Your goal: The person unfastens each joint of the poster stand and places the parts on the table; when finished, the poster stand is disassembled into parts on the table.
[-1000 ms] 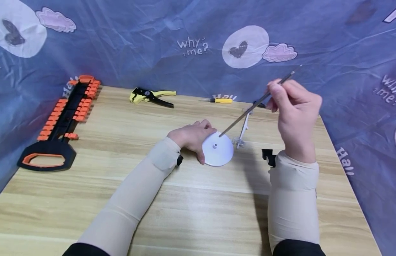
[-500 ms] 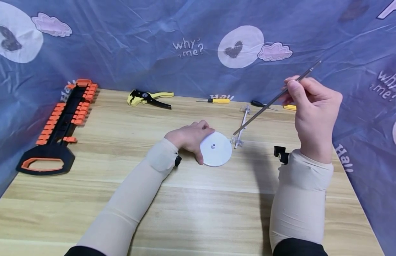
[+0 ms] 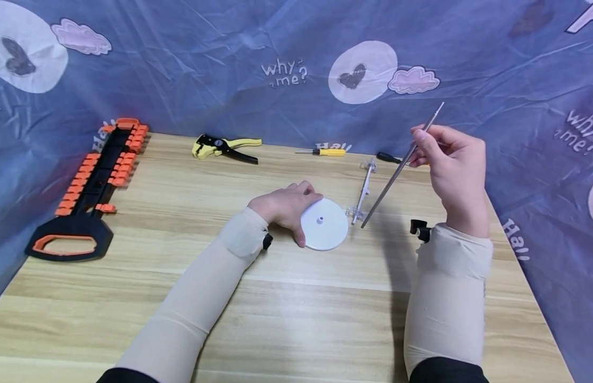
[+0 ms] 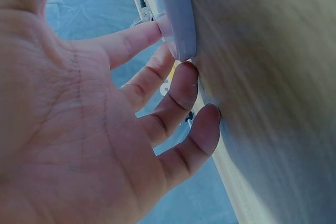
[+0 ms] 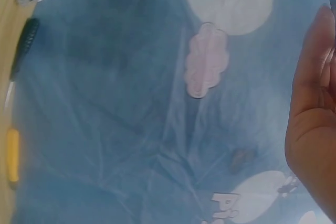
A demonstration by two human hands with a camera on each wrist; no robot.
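My left hand (image 3: 287,207) grips the left rim of a round white disc (image 3: 332,229), thumb at the near edge and fingers at the far edge. A short hollow peg stands up at the disc's centre. In the left wrist view the disc (image 4: 181,14) shows edge-on at the fingertips, close over the wooden table. My right hand (image 3: 452,170) pinches a thin grey metal rod (image 3: 394,178) near its upper part. The rod slants down to the left, its lower end right of the disc. Beside that end lies a white bar with clear plastic end pieces (image 3: 363,191).
Yellow-and-black wire strippers (image 3: 224,147), a yellow-handled screwdriver (image 3: 331,152) and a black-handled screwdriver (image 3: 388,157) lie along the back of the table (image 3: 277,319). A black rack with orange clips (image 3: 102,170) lies at left. Blue printed cloth (image 3: 205,69) hangs behind.
The rod's lower end has moved from over the disc to its right, and the rod now stands steeper. My right hand went right, then partly back left. The left hand keeps its hold.
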